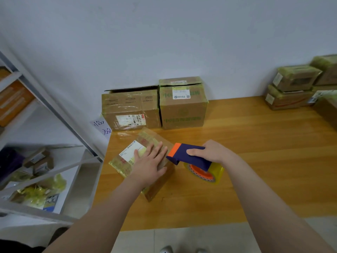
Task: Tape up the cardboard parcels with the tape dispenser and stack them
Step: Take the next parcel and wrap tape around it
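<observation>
A small flat cardboard parcel (131, 156) with a white label lies near the left edge of the wooden table (255, 152). My left hand (148, 164) presses flat on its top with straight fingers. My right hand (211, 152) grips the navy and orange tape dispenser (189, 155), whose orange nose touches the parcel's right edge. Its clear yellowish tape roll (209, 172) hangs below my hand, close to the table.
Two larger taped boxes (131, 108) (183, 105) stand against the wall behind the parcel. A stack of taped parcels (293, 88) sits at the far right. A metal shelf unit (45, 161) with parcels stands at the left. A paper sign (102, 126) hangs by the table corner.
</observation>
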